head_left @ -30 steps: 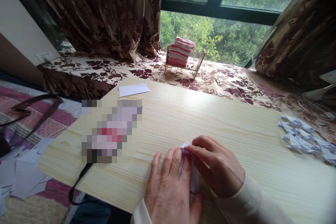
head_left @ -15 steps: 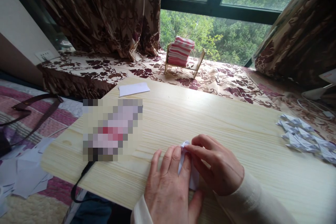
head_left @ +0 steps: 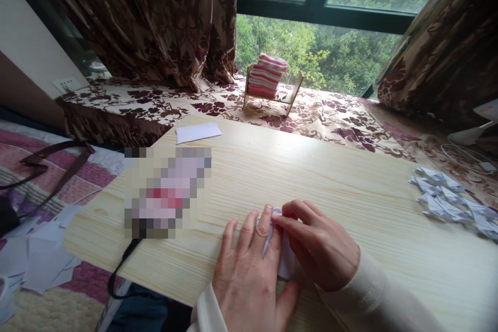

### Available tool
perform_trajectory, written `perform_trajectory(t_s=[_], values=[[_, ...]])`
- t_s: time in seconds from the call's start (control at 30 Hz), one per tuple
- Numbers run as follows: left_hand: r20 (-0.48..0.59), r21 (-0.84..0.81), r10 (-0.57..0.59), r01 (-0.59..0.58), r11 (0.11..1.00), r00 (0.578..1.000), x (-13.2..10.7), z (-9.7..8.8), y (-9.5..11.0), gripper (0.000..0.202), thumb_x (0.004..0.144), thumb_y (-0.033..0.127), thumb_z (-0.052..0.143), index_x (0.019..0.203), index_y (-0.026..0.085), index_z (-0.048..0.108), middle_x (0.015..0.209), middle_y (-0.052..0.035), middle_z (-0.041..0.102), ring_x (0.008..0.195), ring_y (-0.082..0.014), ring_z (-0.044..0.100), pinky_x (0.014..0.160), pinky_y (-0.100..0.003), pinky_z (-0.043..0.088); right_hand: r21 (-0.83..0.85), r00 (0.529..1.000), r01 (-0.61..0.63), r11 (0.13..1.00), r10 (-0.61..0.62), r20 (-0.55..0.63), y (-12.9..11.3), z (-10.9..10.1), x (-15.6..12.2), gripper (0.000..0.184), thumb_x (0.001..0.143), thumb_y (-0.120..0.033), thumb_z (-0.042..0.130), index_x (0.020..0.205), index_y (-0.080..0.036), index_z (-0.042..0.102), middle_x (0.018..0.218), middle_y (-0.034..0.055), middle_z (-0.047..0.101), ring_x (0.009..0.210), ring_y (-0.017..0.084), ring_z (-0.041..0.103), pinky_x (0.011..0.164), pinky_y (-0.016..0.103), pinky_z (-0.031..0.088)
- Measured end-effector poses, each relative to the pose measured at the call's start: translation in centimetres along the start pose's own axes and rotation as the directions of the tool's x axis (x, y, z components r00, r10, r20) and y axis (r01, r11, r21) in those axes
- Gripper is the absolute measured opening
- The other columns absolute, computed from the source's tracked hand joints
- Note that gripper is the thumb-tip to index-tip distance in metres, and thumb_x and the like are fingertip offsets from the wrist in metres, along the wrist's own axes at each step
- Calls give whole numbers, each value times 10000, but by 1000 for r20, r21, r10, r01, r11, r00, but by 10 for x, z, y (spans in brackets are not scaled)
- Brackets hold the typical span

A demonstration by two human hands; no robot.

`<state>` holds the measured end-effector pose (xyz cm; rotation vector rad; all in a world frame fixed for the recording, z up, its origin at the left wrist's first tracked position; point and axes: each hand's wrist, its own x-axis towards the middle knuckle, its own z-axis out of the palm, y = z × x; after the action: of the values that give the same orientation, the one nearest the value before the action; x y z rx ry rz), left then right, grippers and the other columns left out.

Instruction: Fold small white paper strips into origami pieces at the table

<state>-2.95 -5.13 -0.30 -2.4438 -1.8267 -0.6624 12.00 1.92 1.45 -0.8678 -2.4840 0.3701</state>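
Observation:
A small folded piece of white paper (head_left: 286, 262) lies on the light wooden table (head_left: 311, 176) near its front edge. My left hand (head_left: 249, 275) lies flat over the paper's left part, fingers stretched out and pressing down. My right hand (head_left: 321, 249) is curled on the paper's right side, its fingertips pinching the paper's upper tip. Most of the paper is hidden between the two hands.
A heap of several folded white paper pieces (head_left: 453, 199) sits at the table's right edge. A white slip (head_left: 197, 132) lies at the far left corner, a blurred-out patch (head_left: 167, 192) beside it. Loose sheets (head_left: 35, 259) lie on the floor left. A wooden rack with striped cloths (head_left: 269, 83) stands on the sill.
My left fingers slid slightly forward over the paper. My right hand stays pinched on the tip, nearly still.

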Motion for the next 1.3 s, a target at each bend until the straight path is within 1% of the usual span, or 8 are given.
perform_trajectory(t_s=[0.13,0.47,0.6,0.77,0.93,1.07,1.17,1.3], values=[[-16,68,169,-168,984,985,4,-2,-4,575,878,526,366,1256,126,534,1373,-99,496,1296,-259,333,1094,-454,39,4,1000,-4,1000,4,26,2,1,-1,262,833,-99,386,969,-153,603,885,110,549,782,205,491,645,342,476],[21,94,167,-168,981,986,7,-3,-6,616,860,564,360,1245,123,551,1327,-132,537,1251,-283,401,1102,-480,-24,-46,1000,-17,999,16,-22,3,-4,-13,293,859,-111,399,1073,-170,591,888,109,566,771,205,490,620,335,476],[60,92,108,-113,989,992,8,-8,-2,611,841,571,414,1247,137,555,1335,-134,529,1251,-280,405,1103,-496,20,-8,997,-70,997,70,-34,7,-9,-23,311,876,-96,392,1121,-185,561,923,104,559,794,197,509,640,327,480],[92,76,133,-141,987,987,9,-13,-2,567,856,546,425,1254,161,549,1332,-112,538,1250,-267,417,1100,-483,55,68,995,-67,995,72,-75,9,-10,-21,358,857,-76,406,1166,-199,539,950,93,564,812,184,527,671,317,482],[29,29,120,-121,992,992,9,-12,-1,535,817,506,510,1206,145,582,1298,-139,559,1217,-301,439,1087,-522,124,37,996,-84,996,85,-31,2,-9,-15,311,819,-92,415,1023,-192,627,856,88,570,751,189,507,625,309,470],[-20,-89,100,-101,991,995,9,-19,-8,343,838,355,501,1111,185,623,1257,-107,586,1183,-264,471,1078,-483,187,11,994,-101,995,101,-30,-1,-9,-15,298,811,-83,415,955,-189,653,837,86,564,743,186,502,616,298,466],[-73,-197,26,-40,980,997,14,-29,-23,199,857,257,476,918,224,663,1092,-59,651,1082,-231,529,1054,-472,227,3,994,-96,995,96,-42,1,-8,-15,303,824,-79,402,929,-192,662,834,85,567,738,180,502,611,288,462],[-63,-260,-62,43,965,996,30,-34,-38,186,856,192,484,772,200,650,808,-33,637,846,-199,560,928,-442,348,21,995,-87,996,88,-40,4,-7,-15,299,827,-85,408,942,-192,662,832,86,576,728,179,512,611,291,459]])
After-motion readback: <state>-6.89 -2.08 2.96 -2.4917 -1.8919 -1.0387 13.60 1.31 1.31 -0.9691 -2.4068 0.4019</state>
